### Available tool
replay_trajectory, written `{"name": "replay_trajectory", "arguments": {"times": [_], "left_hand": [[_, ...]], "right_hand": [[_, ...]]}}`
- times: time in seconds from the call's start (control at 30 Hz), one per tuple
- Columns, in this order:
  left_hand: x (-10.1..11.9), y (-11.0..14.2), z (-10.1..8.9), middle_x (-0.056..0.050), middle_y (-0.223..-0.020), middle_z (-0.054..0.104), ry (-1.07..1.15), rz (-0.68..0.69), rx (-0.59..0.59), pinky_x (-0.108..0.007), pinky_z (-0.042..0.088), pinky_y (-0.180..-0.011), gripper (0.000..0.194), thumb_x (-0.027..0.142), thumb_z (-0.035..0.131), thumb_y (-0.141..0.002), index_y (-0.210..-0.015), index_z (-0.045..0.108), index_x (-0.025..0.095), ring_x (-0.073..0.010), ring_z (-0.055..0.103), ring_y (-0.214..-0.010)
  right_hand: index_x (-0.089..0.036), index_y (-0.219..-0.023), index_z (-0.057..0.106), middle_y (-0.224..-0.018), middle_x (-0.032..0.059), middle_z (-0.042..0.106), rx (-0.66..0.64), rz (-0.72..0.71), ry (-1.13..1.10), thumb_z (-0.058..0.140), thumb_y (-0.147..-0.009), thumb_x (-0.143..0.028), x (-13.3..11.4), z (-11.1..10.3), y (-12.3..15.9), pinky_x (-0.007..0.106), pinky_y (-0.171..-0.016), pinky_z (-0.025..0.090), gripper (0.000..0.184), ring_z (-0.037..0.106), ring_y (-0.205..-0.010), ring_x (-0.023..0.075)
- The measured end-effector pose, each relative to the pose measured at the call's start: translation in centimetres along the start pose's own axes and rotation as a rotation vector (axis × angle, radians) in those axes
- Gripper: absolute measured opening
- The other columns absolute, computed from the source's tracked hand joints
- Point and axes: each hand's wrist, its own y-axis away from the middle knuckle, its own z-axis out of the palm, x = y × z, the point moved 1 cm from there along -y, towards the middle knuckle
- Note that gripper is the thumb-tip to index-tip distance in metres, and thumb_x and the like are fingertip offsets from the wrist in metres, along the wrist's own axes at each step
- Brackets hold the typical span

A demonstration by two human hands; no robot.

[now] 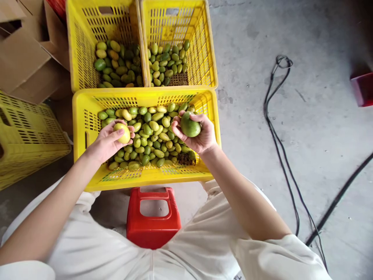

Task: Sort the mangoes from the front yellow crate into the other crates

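My left hand point(112, 140) is closed around a yellow oval fruit point(122, 133), thumb across its top. In my right hand point(201, 136) rests a larger dark green fruit point(190, 124), with the thumb over it and the fingers curled beneath. Both hands are above the near yellow crate point(145, 182), which holds many small green and yellow oval fruits point(154, 136). The exact kind of fruit is not certain; they look like small mangoes. A bare patch of the crate's dirty grid floor shows at its near right.
Two more yellow crates point(214, 58) with similar fruits stand behind. Cardboard boxes point(26, 58) and another yellow crate point(32, 136) are at left. A red plastic stool point(153, 231) sits between my legs. Black cables point(271, 124) lie on the concrete floor at right, near a red container point(363, 89).
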Motion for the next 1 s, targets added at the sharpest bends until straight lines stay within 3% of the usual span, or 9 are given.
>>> {"name": "replay_trajectory", "arguments": {"times": [0.17,0.23,0.33,0.43,0.53,0.67,0.77,0.87,1.0], "left_hand": [[0.2,0.0,0.3,0.001,-0.087,0.072,0.025,-0.049,0.016,-0.022,0.057,-0.062,0.06,0.025,0.122,-0.066,-0.095,0.068,0.025,-0.0137,0.068,-0.074],[0.4,0.0,0.5,0.0,-0.088,0.072,0.024,-0.065,0.021,-0.02,0.053,-0.058,0.051,0.025,0.116,-0.07,-0.101,0.074,0.025,-0.0144,0.067,-0.075],[0.6,0.1,0.6,-0.008,-0.102,0.081,0.052,-0.068,0.055,-0.027,0.065,-0.065,0.037,0.032,0.102,-0.082,-0.113,0.085,0.024,-0.021,0.077,-0.087],[0.5,0.1,0.6,-0.013,-0.123,0.087,0.042,-0.055,0.095,-0.039,0.078,-0.087,0.027,0.034,0.087,-0.093,-0.119,0.088,0.025,-0.031,0.089,-0.114],[0.1,0.0,0.5,-0.014,-0.131,0.089,-0.009,-0.028,0.092,-0.042,0.08,-0.098,0.026,0.033,0.094,-0.097,-0.12,0.085,0.023,-0.0336,0.092,-0.125],[-0.2,-0.2,0.1,-0.009,-0.114,0.09,-0.048,-0.021,0.018,-0.028,0.071,-0.074,0.053,0.041,0.12,-0.08,-0.108,0.078,0.024,-0.0211,0.086,-0.091],[-0.1,-0.4,-0.1,-0.002,-0.092,0.082,-0.032,-0.021,0.016,-0.02,0.055,-0.056,0.064,0.039,0.127,-0.066,-0.096,0.071,0.025,-0.0119,0.069,-0.069],[0.1,-0.5,-0.2,0.0,-0.088,0.078,-0.027,-0.021,0.059,-0.018,0.049,-0.054,0.065,0.035,0.126,-0.067,-0.097,0.07,0.025,-0.0114,0.069,-0.069],[0.1,-0.6,-0.4,0.002,-0.089,0.078,-0.051,-0.045,0.064,-0.016,0.045,-0.054,0.065,0.03,0.124,-0.069,-0.114,0.078,0.027,-0.0108,0.069,-0.068]], "right_hand": [[-0.034,-0.127,0.074,-0.122,0.0021,0.086,-0.037,0.027,0.019,0.098,-0.092,-0.048,-0.2,0.1,0.0,0.028,-0.062,0.07,0.045,0.081,-0.09,0.0208],[-0.033,-0.128,0.075,-0.121,0.0036,0.086,-0.038,0.002,0.027,0.097,-0.094,-0.057,-0.2,0.4,0.1,0.029,-0.06,0.068,0.048,0.079,-0.089,0.0217],[-0.032,-0.132,0.078,-0.124,0.0067,0.089,-0.002,-0.044,0.025,0.09,-0.094,-0.063,-0.3,1.1,0.4,0.043,-0.078,0.079,0.05,0.085,-0.106,0.0309],[-0.033,-0.134,0.078,-0.132,0.007,0.091,0.015,-0.056,0.047,0.088,-0.09,-0.053,-0.3,1.8,0.5,0.059,-0.102,0.081,0.049,0.087,-0.127,0.0378],[-0.035,-0.136,0.076,-0.134,0.0057,0.09,0.002,-0.045,0.063,0.095,-0.09,-0.053,-0.1,2.1,0.4,0.058,-0.111,0.08,0.053,0.087,-0.137,0.037],[-0.035,-0.133,0.075,-0.128,0.0054,0.088,0.022,-0.051,0.061,0.1,-0.092,-0.064,0.5,1.7,0.3,0.047,-0.101,0.081,0.056,0.087,-0.129,0.0329],[-0.033,-0.127,0.076,-0.123,0.0058,0.086,0.091,-0.069,0.041,0.101,-0.092,-0.053,0.8,1.3,0.1,0.05,-0.101,0.083,0.047,0.086,-0.127,0.0333],[-0.033,-0.126,0.076,-0.129,0.0051,0.087,0.125,-0.063,0.033,0.1,-0.091,-0.041,0.9,1.0,-0.1,0.051,-0.102,0.084,0.043,0.086,-0.129,0.0327],[-0.036,-0.135,0.075,-0.131,0.002,0.087,0.081,-0.011,0.069,0.102,-0.092,-0.041,0.8,0.6,-0.3,0.03,-0.074,0.076,0.051,0.086,-0.109,0.0238]]}}
